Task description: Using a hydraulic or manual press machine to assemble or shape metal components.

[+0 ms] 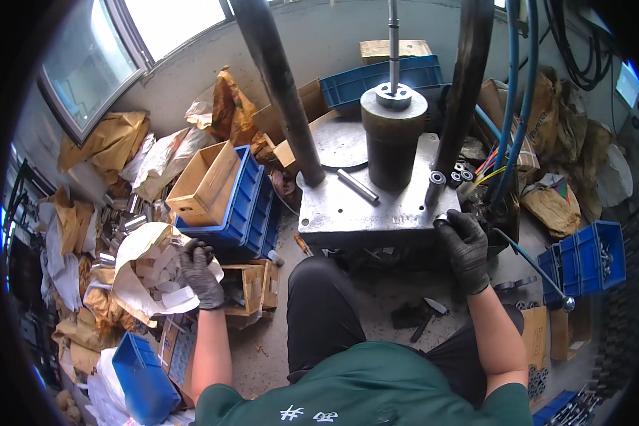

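My left hand (201,273), in a dark glove, is at the mouth of a white sack (131,273) that holds white pieces (167,280). Its fingers look slightly bent and apart, with no held item showing. At the front right corner of a steel press plate (376,220), my gloved right hand (467,252) closes its fingers on a small metal ring (441,221). Beyond it, a dark sleeve (435,190) and several small ring-shaped parts (463,172) stand on the plate. A bare steel rod (358,186) lies farther left. A spoked metal piece (393,94) sits atop the thick cylinder (392,142), beneath a vertical shaft (394,46).
Two dark columns (280,85) (465,92) flank the cylinder. A ball-ended lever (536,268) slants out at right, near blue bins (582,259). At left, a wooden box (204,183) rests on blue crates (252,213). A hammer (424,326) lies on the floor.
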`<state>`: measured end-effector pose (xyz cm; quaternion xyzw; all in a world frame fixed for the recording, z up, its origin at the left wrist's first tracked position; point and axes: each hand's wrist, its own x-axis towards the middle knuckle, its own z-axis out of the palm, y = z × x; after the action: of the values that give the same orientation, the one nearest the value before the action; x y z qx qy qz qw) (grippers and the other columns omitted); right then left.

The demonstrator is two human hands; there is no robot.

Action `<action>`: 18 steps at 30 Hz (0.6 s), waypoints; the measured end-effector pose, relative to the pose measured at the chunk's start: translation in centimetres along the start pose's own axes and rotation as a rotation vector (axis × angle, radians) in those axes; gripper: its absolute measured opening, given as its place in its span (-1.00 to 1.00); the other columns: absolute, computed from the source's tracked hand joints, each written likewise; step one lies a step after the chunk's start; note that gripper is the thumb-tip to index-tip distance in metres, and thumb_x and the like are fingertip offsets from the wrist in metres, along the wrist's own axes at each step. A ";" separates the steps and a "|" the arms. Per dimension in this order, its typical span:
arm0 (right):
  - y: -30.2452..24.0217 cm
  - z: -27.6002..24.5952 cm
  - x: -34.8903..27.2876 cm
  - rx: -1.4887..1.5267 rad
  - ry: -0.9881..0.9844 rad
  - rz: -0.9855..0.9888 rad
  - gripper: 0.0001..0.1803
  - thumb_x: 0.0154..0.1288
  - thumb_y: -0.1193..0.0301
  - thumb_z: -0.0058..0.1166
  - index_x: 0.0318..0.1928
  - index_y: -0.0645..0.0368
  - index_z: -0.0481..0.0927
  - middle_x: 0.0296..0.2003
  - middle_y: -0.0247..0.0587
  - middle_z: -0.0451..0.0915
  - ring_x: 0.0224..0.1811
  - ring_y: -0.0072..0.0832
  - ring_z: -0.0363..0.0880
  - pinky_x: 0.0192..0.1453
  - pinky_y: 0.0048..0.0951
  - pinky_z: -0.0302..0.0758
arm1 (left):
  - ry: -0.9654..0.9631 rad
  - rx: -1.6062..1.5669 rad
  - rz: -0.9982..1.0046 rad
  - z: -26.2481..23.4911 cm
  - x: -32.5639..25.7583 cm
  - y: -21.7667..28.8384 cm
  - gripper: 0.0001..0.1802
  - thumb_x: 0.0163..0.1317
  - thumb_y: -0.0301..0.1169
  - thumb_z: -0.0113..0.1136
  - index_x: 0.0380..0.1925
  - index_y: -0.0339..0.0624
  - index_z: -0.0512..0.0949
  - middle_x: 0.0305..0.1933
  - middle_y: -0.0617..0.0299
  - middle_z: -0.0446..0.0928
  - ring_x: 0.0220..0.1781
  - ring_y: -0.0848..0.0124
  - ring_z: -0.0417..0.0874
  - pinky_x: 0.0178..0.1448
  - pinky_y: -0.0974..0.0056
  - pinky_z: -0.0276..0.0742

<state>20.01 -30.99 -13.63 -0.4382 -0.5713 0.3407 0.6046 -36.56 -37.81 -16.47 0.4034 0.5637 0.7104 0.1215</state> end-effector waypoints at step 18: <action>-4.2 -5.5 -2.4 0.088 -0.062 -0.004 -0.53 0.44 0.46 0.30 0.31 0.22 0.55 -0.18 -0.18 0.75 -0.15 -0.50 0.75 0.04 -0.37 0.68 | -0.692 -0.160 0.764 43.4 -0.7 24.4 -0.80 0.52 -0.46 0.27 0.08 -0.22 0.61 -0.13 0.26 0.72 -0.17 0.54 0.68 -0.04 0.35 0.68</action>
<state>24.86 -35.53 -10.52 -0.3993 -0.5751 0.3777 0.6059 1.63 -15.92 6.81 0.7810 0.2472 0.5700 0.0633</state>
